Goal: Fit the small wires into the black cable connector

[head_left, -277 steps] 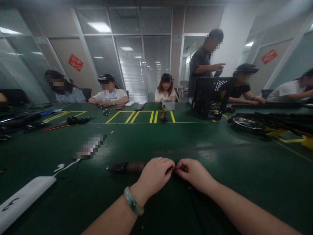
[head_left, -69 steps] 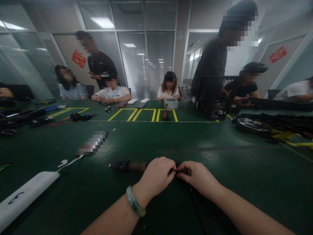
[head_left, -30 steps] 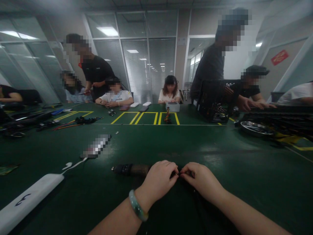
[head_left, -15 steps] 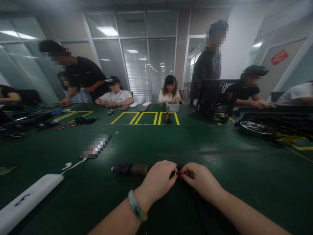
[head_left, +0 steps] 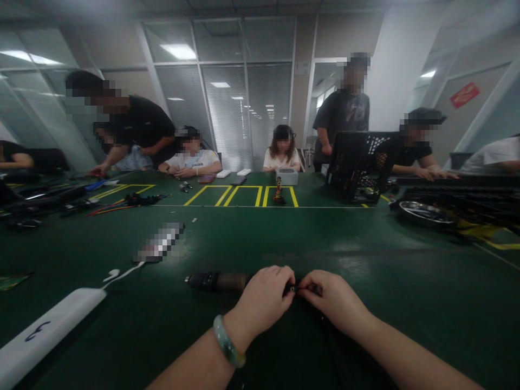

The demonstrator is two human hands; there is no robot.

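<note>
My left hand [head_left: 262, 301] and my right hand [head_left: 333, 297] meet over the green mat, their fingertips pinching a small metal-tipped wire connector [head_left: 293, 288]. Most of it is hidden by my fingers. A dark cable [head_left: 325, 330] runs from my right hand toward me across the mat. Just behind my left hand lies a black-and-brown cylindrical tool [head_left: 215, 281], perhaps a drill body, apart from my palm. A jade bangle [head_left: 226, 341] circles my left wrist.
A white power strip [head_left: 52, 319] with a white cable lies at the left, beyond it a pixelated object [head_left: 160, 242]. Wire bundles [head_left: 132, 200] lie far left. A black mesh crate [head_left: 357, 165] and metal dish [head_left: 426, 213] stand far right. Co-workers surround the table.
My hands stay together on the connector with little movement. A standing person at the left now leans low over the table, and the standing person at the right has stepped back.
</note>
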